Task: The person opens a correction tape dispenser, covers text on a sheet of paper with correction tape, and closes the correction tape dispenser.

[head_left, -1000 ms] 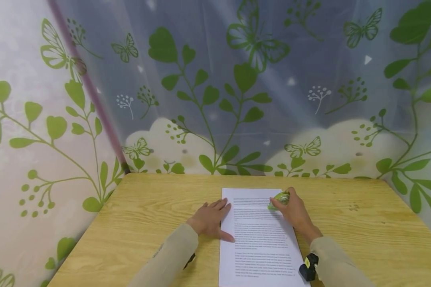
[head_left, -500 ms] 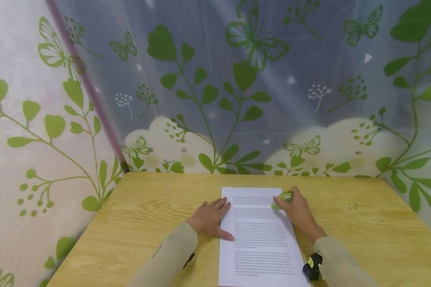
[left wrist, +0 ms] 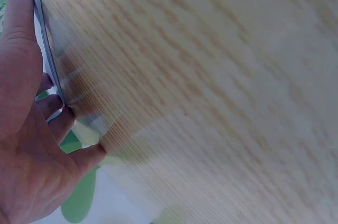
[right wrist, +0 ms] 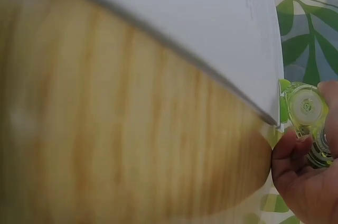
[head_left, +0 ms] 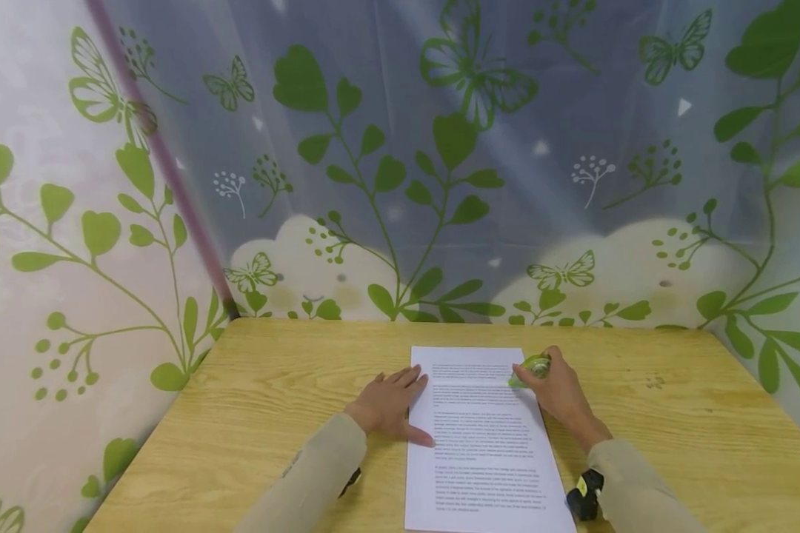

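Printed sheets of paper (head_left: 487, 459) lie on the wooden table. Along their left edge, my left hand (head_left: 388, 406) rests with fingers and thumb spread, pressing the paper; the left wrist view shows this hand (left wrist: 31, 129) at the sheet's edge. My right hand (head_left: 563, 394) pinches a green translucent correction tape (head_left: 532, 368) near the upper right of the page. Its tip touches or hovers just over the text's right end; I cannot tell which. In the right wrist view the round reel of the correction tape (right wrist: 306, 106) shows, with curled fingers (right wrist: 289, 152) beneath it.
The wooden table (head_left: 293, 370) extends to both sides of the paper. Behind it hangs a curtain (head_left: 400, 185) with green leaves and butterflies. A black wrist camera (head_left: 583, 494) sits by the right sleeve, close to the paper's lower right edge.
My right hand has slid a little to the right with the correction tape, toward the page's right edge. The left hand stays in place on the paper.
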Motion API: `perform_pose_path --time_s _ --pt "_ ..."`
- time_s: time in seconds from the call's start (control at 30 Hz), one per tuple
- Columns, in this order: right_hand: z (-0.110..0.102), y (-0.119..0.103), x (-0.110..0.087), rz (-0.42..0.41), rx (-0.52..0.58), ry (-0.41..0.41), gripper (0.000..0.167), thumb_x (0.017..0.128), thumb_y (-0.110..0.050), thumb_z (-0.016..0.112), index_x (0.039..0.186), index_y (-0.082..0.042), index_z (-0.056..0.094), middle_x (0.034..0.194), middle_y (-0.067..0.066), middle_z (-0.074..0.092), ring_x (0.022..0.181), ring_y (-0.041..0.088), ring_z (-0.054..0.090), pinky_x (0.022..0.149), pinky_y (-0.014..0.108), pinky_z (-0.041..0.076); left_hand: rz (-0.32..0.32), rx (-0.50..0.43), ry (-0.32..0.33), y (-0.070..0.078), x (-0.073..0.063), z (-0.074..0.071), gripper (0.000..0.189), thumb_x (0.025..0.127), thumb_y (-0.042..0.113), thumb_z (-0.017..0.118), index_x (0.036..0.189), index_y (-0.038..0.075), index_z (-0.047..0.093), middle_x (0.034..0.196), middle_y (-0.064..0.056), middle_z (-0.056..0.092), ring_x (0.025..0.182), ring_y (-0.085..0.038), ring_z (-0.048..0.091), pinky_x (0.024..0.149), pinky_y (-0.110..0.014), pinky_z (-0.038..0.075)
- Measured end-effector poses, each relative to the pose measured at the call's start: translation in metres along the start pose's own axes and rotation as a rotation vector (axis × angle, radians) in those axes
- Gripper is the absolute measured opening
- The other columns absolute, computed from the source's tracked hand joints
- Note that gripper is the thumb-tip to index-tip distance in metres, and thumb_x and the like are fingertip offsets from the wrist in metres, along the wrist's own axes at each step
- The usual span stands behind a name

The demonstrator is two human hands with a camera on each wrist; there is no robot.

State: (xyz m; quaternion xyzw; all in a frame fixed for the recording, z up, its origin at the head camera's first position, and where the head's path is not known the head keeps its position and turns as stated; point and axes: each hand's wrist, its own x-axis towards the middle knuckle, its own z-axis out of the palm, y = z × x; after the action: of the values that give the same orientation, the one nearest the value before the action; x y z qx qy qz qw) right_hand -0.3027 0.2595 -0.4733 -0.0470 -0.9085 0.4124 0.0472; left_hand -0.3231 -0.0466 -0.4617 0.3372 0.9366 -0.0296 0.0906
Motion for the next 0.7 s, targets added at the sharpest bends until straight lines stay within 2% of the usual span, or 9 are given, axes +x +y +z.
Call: perform_pose_path --time_s 0.27,0.7 --pt "-0.0036 0.0017 -0.0022 0.011 0.078 -0.021 0.056 0.093 -0.039 0.062 0.117 0.003 0.033 0.085 0.015 0.056 0.062 0.019 0.055 0.051 0.033 0.044 0.006 0.020 -0.005 -0.0008 0.0002 0.0011 0.112 0.070 0.083 0.052 0.153 0.015 0.023 0.158 -0.004 0.016 0.143 -0.020 0.016 0.109 -0.050 0.024" --pt "-0.0045 0.0049 -0.0026 0.027 0.103 -0.030 0.053 0.093 -0.039 0.062 0.112 0.000 0.031 0.082 0.014 0.056 0.063 0.019 0.060 0.048 0.033 0.041 -0.001 0.023 0.001 -0.0019 0.0028 0.0036 0.113 0.069 0.084 0.050 0.153 0.015 0.023 0.158 -0.003 0.015 0.143 -0.019 0.015 0.109 -0.051 0.025"
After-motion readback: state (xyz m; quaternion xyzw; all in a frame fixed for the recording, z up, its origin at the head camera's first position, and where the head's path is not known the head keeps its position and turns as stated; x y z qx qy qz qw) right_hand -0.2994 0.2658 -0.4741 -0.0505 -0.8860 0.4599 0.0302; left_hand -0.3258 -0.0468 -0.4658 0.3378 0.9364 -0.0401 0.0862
